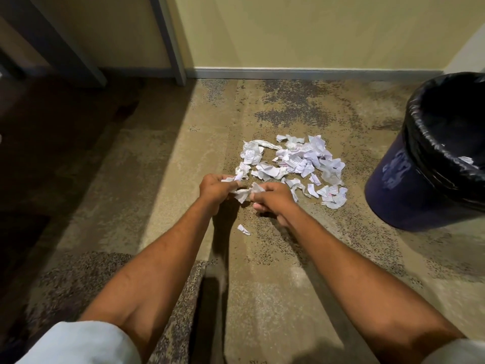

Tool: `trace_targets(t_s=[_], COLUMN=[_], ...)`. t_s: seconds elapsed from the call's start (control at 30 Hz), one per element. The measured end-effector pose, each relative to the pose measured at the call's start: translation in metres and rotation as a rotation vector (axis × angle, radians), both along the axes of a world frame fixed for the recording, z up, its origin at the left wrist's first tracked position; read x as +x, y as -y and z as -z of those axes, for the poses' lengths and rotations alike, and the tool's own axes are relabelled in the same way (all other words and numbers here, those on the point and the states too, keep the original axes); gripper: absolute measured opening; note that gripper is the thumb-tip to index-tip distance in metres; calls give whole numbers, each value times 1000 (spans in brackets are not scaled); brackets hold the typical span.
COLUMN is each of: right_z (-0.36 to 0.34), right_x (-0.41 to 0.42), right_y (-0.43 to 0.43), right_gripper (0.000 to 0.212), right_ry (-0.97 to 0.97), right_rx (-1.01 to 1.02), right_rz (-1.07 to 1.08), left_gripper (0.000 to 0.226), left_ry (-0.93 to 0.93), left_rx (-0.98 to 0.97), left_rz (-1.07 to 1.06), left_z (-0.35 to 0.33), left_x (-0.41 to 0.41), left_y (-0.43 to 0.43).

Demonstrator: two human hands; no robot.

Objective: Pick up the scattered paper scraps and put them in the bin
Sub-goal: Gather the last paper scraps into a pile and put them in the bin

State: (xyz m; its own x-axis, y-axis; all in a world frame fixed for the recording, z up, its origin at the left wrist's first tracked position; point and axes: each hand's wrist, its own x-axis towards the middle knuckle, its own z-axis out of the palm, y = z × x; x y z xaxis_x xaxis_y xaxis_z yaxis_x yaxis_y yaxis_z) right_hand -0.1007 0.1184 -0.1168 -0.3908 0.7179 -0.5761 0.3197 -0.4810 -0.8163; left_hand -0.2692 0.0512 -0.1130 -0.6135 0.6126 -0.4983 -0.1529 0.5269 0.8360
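Paper scraps (296,161) lie heaped on the carpet (183,153) near the bin (409,195), light and soft we judge, so we'd bunch handfuls; our left hand (215,189) and right hand (273,198) both curl round some.

Speckled tan carpet (170,158), yellow wall (301,30), grey skirting (315,74).
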Motion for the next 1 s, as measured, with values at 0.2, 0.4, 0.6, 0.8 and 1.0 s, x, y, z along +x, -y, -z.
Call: trace_targets(t_s=[0.2, 0.4, 0.6, 0.8, 1.0], right_z=[-43, -88, -132, -196, -247], right_x=[6, 17, 45, 92, 155], right_y=[-7, -19, -47, -66, -86], right_gripper=[28, 27, 30, 17, 16], right_ry=[-214, -372, -352, -318, -296], right_rx=[-82, -26, 105, 341, 594], right_rz=[116, 191, 206, 245, 344], left_gripper=[29, 29, 23, 31, 34], left_ry=[310, 384, 401, 399, 389], left_rx=[185, 316, 421, 583, 693], left_rz=[-55, -71, 18, 105, 251], left_z=[-41, -79, -131, -178, -224], left_x=[27, 51, 80, 124, 189], left_y=[-12, -34, -56, -88, -134])
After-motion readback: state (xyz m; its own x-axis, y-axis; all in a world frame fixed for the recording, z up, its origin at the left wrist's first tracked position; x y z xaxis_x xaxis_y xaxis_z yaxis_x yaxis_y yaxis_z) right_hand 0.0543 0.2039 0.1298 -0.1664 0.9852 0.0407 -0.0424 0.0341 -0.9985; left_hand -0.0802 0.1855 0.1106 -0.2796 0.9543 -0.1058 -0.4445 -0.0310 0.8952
